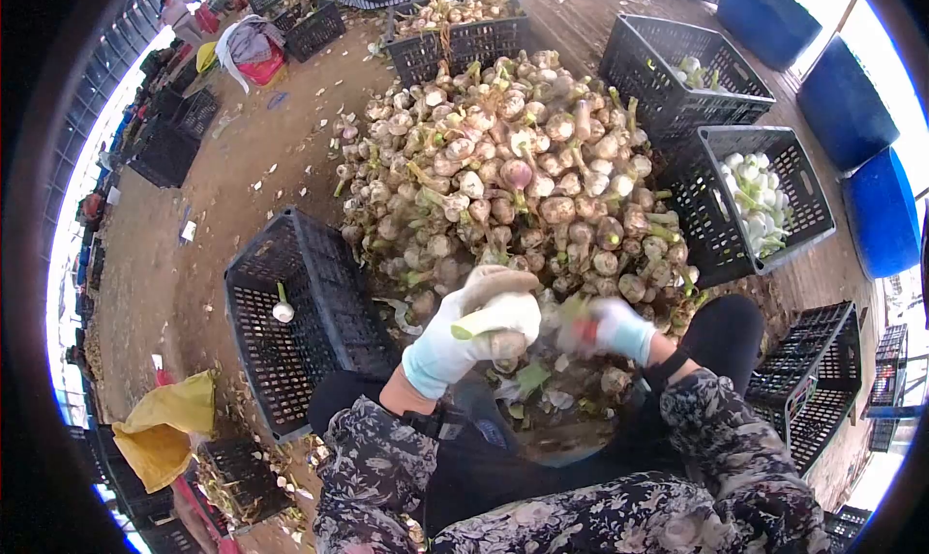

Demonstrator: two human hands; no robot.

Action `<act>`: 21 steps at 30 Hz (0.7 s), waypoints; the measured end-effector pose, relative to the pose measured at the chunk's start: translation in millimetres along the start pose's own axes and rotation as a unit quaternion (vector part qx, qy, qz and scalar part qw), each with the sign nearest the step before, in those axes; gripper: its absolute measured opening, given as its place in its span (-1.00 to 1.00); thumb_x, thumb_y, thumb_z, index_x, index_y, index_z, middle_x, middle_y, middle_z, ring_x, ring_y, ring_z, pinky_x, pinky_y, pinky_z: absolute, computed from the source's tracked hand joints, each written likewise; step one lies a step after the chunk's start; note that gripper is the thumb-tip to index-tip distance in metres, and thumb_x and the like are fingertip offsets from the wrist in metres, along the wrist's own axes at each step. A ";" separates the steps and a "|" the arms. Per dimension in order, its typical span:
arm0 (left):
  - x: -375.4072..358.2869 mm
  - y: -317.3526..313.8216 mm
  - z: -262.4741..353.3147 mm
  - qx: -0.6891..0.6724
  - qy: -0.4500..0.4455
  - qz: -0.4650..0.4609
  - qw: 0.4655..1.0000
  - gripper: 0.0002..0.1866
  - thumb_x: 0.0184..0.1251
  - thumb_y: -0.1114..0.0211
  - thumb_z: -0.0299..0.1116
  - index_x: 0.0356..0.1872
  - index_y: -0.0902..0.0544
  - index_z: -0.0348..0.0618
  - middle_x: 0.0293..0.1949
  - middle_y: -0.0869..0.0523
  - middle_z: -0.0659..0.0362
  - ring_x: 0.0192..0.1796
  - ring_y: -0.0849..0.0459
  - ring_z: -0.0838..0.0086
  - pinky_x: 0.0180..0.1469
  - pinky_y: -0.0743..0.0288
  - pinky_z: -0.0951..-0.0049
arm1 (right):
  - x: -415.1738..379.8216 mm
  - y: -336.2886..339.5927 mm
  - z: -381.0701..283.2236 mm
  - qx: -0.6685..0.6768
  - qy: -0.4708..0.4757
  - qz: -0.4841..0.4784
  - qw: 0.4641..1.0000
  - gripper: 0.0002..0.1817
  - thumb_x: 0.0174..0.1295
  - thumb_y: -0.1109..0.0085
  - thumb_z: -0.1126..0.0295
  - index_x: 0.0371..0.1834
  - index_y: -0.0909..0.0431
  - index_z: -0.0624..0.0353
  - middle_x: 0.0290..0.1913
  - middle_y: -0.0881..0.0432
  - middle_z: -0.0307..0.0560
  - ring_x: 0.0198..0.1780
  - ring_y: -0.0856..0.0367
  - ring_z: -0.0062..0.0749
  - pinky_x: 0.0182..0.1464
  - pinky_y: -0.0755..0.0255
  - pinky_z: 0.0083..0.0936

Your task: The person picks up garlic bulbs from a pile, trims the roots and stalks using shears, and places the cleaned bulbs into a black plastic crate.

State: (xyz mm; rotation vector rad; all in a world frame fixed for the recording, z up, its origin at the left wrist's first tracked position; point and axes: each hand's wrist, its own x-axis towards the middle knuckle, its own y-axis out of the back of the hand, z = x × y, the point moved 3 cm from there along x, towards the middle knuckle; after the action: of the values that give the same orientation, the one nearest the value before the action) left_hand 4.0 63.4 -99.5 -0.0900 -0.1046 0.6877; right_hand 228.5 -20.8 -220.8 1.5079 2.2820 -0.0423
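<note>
My left hand (pixel 472 333), in a white glove with a pale blue cuff, is closed around a garlic bulb (pixel 519 312). Its cut green stem points left. Close by on the right, my right hand (pixel 619 329) wears a similar glove and is smeared by motion. At its fingers shows a small red object (pixel 584 329), too blurred to name. Beyond both hands rises a large heap of garlic bulbs (pixel 503 167), soil-stained and with stems. Leaf scraps and peelings (pixel 532 378) lie below the hands, between my knees.
A black crate (pixel 319 341) at my left holds a single white garlic bulb (pixel 283 311). On the right, another black crate (pixel 711 215) contains cleaned garlic (pixel 755 201); a third crate (pixel 668 109) stands behind it. Blue barrels (pixel 881 210) line the right edge. A yellow sack (pixel 169 428) lies lower left.
</note>
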 end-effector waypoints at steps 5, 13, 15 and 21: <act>0.9 -4.6 -5.9 0.071 0.046 0.036 0.996 -0.29 -0.15 -0.53 -0.36 0.13 -0.46 -0.22 -0.04 -0.52 0.15 0.03 -0.50 0.44 0.13 -0.34 0.45 | -0.5 1.9 -65.8 -0.006 -0.014 0.119 0.993 -0.54 0.13 -0.21 0.13 -0.08 -0.47 0.32 -0.24 -0.61 0.08 -0.14 -0.57 -0.31 -0.07 -0.42 -0.45; 6.3 -8.6 -4.1 -0.022 0.109 0.044 0.993 -0.33 -0.21 -0.56 -0.48 0.05 -0.49 -0.28 -0.06 -0.62 0.15 -0.03 -0.56 0.53 0.08 -0.42 0.49 | -0.8 27.7 -123.2 0.062 0.078 0.178 0.979 -0.66 0.18 -0.19 0.17 -0.21 -0.56 0.28 -0.37 -0.63 -0.18 -0.33 -0.49 -0.57 -0.20 -0.40 -0.58; 8.2 -7.5 -7.6 -0.052 0.112 0.077 0.989 -0.35 -0.21 -0.55 -0.49 0.03 -0.50 -0.28 -0.07 -0.62 0.16 -0.05 -0.56 0.53 0.06 -0.44 0.50 | -7.4 31.2 -122.2 0.086 0.031 0.173 0.981 -0.67 0.18 -0.20 0.19 -0.19 -0.56 0.27 -0.39 -0.63 -0.18 -0.33 -0.51 -0.57 -0.23 -0.42 -0.55; 13.1 -7.4 -12.5 -0.008 0.111 0.049 0.993 -0.38 -0.19 -0.53 -0.53 0.02 -0.50 -0.30 -0.09 -0.63 0.16 -0.05 -0.57 0.54 0.04 -0.45 0.49 | -11.8 -2.8 -142.3 -0.204 0.140 0.207 0.947 -0.82 0.03 -0.22 0.37 -0.36 -0.53 0.23 -0.40 -0.58 0.16 -0.30 -0.59 0.03 -0.25 -0.46 -0.30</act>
State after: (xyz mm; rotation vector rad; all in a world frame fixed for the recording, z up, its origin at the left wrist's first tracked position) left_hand 20.4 65.5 -110.1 -0.1868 0.1097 0.7711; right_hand 185.5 2.2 -86.6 1.8010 1.9485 0.7586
